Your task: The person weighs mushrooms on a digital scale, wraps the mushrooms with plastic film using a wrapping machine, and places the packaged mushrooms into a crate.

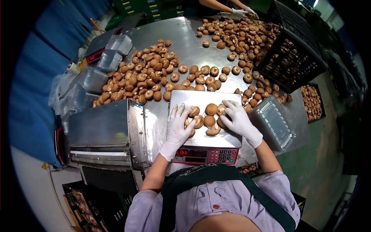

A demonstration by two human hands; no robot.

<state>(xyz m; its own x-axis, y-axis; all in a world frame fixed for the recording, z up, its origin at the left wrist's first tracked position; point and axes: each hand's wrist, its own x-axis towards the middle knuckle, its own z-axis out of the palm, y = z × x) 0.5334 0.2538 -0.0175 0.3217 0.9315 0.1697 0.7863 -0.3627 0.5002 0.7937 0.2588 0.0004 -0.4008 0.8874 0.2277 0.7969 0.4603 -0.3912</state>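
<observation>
Several brown shiitake mushrooms (210,121) lie on the silver pan (228,138) of a digital scale with a red-framed keypad (222,156). My left hand (178,126), in a white glove, curls against mushrooms at the pan's left side, its index finger and thumb touching them. On the right side, my gloved right hand (240,120) has its fingers bent over a mushroom (221,109) and its thumb against another below it. Parts of these mushrooms are hidden by the fingers. Red digits glow on the scale's display (181,152).
Loose mushrooms are heaped on the steel table (154,33) at left and far right. Clear plastic trays (92,79) stand left; stacked trays (273,121) stand right. A black crate (291,56) tilts at right. A metal machine (100,125) is left. A co-worker's gloved hands (243,13) are at the far side.
</observation>
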